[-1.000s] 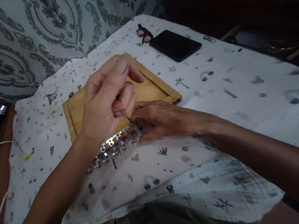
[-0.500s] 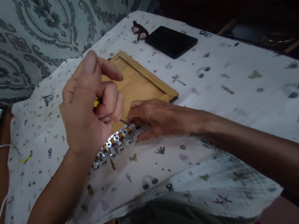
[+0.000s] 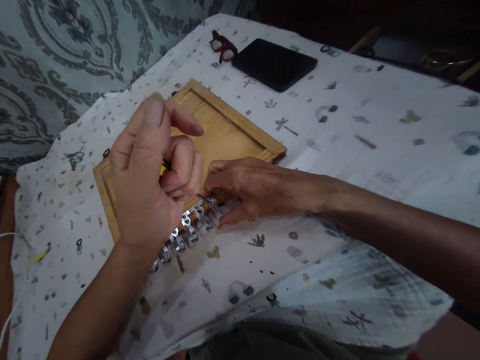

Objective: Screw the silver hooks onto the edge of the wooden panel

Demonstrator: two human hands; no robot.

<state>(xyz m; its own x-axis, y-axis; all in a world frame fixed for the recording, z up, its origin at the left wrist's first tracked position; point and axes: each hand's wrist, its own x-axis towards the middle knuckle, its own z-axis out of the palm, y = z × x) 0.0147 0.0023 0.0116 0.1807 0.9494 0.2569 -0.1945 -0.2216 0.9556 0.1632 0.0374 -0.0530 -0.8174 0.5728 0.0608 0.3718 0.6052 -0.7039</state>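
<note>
A yellow and black screwdriver (image 3: 164, 168) is wrapped in the closed fingers of my left hand (image 3: 149, 169). Its handle is mostly hidden; the thin shaft slants down to a metal clip (image 3: 214, 205) at the near edge of a framed wooden panel (image 3: 225, 140). My right hand (image 3: 250, 187) closes around that clip and the panel edge, with fingers above and thumb below. Further shiny clips (image 3: 188, 226) line the same edge toward the left, partly covered by my left wrist. Whether the screwdriver tip sits in a screw is too small to tell.
A patterned white cloth (image 3: 348, 188) covers the table. Beyond the panel lie a black tablet (image 3: 275, 63) and dark-rimmed glasses (image 3: 223, 46). A white cable (image 3: 3, 338) with a yellow piece (image 3: 40, 256) lies at the left. Patterned wallpaper (image 3: 47, 52) rises behind.
My left hand has shifted slightly right and down with the screwdriver, whose shaft now shows less. My right hand stays in place at the clip.
</note>
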